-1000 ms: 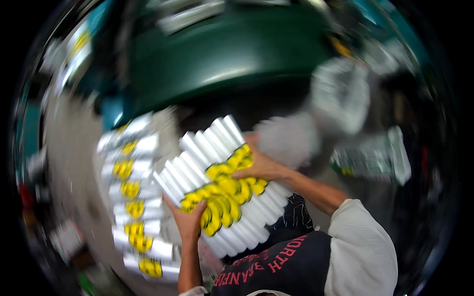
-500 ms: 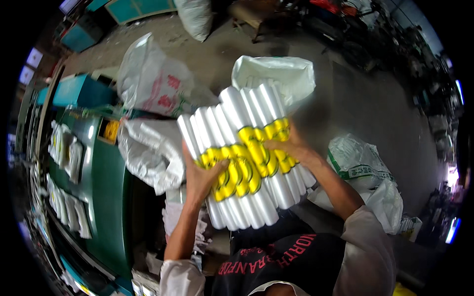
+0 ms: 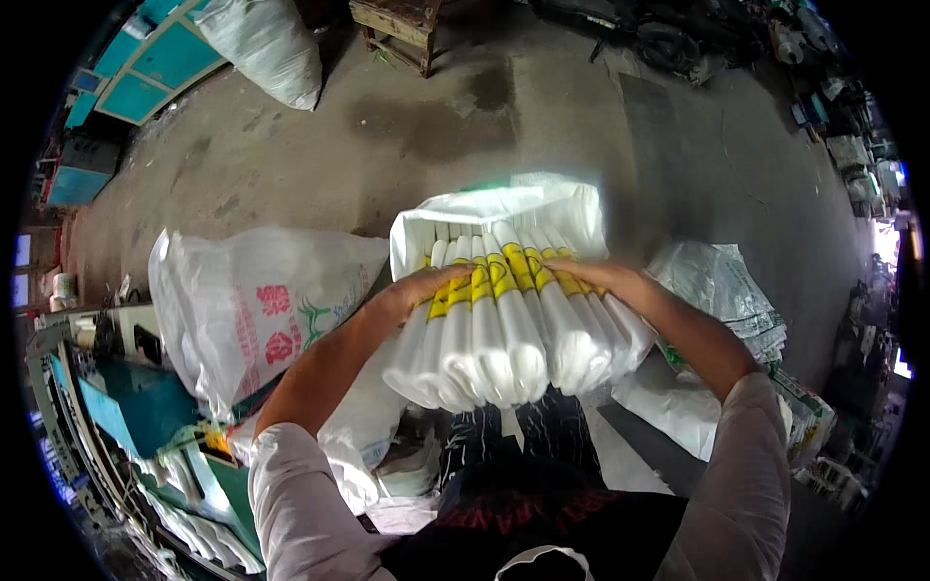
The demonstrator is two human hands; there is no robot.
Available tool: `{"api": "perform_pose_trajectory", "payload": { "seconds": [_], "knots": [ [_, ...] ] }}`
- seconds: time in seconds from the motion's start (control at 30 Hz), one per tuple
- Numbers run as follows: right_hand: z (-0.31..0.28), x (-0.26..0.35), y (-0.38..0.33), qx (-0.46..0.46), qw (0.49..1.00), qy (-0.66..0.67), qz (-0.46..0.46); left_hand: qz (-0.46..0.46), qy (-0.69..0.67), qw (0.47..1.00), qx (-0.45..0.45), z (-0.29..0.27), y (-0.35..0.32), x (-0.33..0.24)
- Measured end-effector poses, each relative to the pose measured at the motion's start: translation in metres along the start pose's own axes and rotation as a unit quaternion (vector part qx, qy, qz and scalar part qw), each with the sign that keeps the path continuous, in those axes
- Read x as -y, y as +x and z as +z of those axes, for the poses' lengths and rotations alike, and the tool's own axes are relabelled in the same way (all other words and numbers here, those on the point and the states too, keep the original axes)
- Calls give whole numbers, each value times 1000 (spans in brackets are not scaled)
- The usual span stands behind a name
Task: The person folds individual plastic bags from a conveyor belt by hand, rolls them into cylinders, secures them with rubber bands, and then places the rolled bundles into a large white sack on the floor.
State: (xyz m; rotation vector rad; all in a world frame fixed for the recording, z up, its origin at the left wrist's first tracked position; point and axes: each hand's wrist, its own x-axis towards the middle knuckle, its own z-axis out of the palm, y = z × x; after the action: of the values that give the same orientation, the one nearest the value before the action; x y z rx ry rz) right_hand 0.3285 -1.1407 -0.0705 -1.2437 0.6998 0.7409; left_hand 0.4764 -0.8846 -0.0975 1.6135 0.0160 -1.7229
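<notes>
Between my two hands is a wide bundle of white plastic rolls (image 3: 523,358) with yellow bands round their middles. My left hand (image 3: 436,284) presses on the left side of the bundle, thumb and fingers at the bands. On the right side, my right hand (image 3: 603,275) grips it at the same height. The rolls lie side by side, their near ends tilted toward me. Their far ends are inside the mouth of an open white sack (image 3: 426,221), standing just beyond. The undersides of the rolls and most fingertips are hidden.
A large white woven sack with red print (image 3: 242,310) lies at the left. Crumpled plastic sacks (image 3: 722,290) lie at the right. A green machine table (image 3: 228,489) stands at the lower left. Farther off are a full white sack (image 3: 266,48) and a wooden stool (image 3: 397,24).
The bundle has tipped and moved from in front of me to the mouth of the white sack, far ends going in. Both hands still hold it, and my view has shifted.
</notes>
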Motion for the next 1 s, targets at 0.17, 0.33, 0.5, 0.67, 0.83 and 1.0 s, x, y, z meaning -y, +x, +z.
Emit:
{"api": "perform_pose_trajectory", "payload": {
  "seconds": [0.17, 0.33, 0.5, 0.67, 0.83, 1.0],
  "knots": [
    [-43, -5, 140, 38, 999, -17, -8, 147, 124, 974, -116, -73, 157, 19],
    [-54, -138, 270, -101, 970, -210, -64, 312, 356, 823, -314, -56, 276, 170],
    [-84, -187, 291, -170, 897, -397, -93, 238, 318, 817, -419, -6, 241, 134],
    [32, -111, 185, -74, 810, -578, -66, 268, 222, 789, -507, 14, 115, 188],
    [113, -117, 221, 54, 507, -740, -439, 42, -275, 927, -251, -1, 159, 260],
    [112, -121, 239, 111, 554, -687, -457, 110, 26, 952, -283, 13, 106, 267]
  ]
}}
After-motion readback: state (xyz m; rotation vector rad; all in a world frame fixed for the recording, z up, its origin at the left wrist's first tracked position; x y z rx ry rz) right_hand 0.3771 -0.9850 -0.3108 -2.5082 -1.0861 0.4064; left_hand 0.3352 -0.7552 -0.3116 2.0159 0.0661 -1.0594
